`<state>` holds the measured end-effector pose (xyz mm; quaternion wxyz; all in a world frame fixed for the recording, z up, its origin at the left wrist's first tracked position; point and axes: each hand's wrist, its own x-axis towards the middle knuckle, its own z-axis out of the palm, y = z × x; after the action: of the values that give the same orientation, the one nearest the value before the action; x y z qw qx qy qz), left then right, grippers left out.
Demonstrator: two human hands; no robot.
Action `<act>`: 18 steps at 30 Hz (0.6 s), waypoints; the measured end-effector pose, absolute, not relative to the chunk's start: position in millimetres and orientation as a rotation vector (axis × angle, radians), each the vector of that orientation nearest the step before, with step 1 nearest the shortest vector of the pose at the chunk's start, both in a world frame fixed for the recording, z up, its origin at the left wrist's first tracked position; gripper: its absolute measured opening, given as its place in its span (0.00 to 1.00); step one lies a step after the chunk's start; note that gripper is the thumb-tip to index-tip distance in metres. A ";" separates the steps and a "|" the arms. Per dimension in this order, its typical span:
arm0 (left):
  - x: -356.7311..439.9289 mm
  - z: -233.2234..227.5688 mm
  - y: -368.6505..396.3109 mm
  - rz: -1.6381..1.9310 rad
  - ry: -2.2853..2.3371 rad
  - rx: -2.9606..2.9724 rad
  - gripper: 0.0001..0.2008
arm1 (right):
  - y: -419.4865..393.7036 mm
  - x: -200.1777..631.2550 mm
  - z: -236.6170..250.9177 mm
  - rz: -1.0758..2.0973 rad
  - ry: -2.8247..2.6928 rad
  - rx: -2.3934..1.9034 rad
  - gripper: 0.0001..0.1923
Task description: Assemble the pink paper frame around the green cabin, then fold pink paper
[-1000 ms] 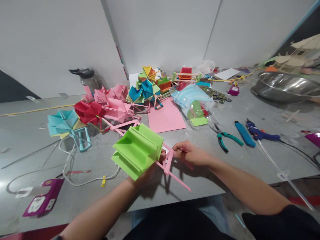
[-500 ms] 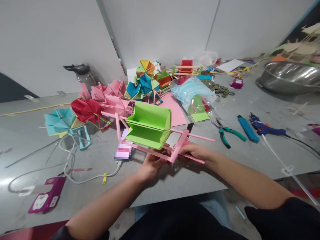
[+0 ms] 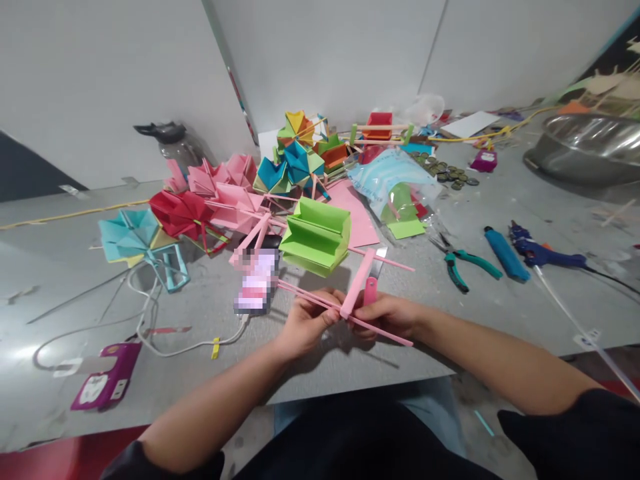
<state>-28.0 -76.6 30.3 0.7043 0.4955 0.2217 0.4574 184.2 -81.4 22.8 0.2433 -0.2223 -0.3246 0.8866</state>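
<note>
A pink frame of rolled paper sticks [image 3: 358,283] carries a bright green folded-paper wheel [image 3: 317,237] across its middle. My left hand [image 3: 313,323] is closed around the frame's near stick, thumb close to the joint with the slanting pink post. Just right of that joint, my right hand [image 3: 387,315] grips a pink craft knife [image 3: 371,291], its pale flat blade rising behind the post. The right fingers also lie against the near stick; whether they hold it too is hidden. Left of the frame a phone [image 3: 257,283] lies on the table, partly under the pink sticks.
Green-handled pliers [image 3: 473,261], a blue cylinder [image 3: 505,255] and a glue gun [image 3: 545,250] lie to the right. Several paper wheels [image 3: 183,213] crowd the back left. A purple power bank [image 3: 107,377] with a white cable sits front left; a metal bowl [image 3: 575,160] stands back right.
The frame has tilted and its near end has come down slightly, with the green wheel turned right. More of the phone and the pink knife now shows. Both hands keep their grip.
</note>
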 end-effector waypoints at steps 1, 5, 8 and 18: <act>-29.4 29.9 -75.2 1.014 0.493 1.084 0.15 | -81.0 183.3 22.5 2.407 -0.866 -0.625 0.19; -36.7 26.5 -68.9 1.019 0.565 1.008 0.17 | -77.9 177.2 16.1 2.094 -0.718 -0.837 0.16; -40.1 28.7 -67.1 1.003 0.605 0.993 0.19 | -74.7 174.9 10.1 1.713 -0.564 -0.965 0.17; -34.1 30.4 -65.9 0.850 0.593 0.785 0.23 | -35.1 227.3 36.2 0.902 -0.321 -0.952 0.26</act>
<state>-34.1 -65.9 30.4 0.7960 0.3655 0.2760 0.3958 227.3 -35.1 36.2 0.7807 -0.4405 -0.1485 0.4176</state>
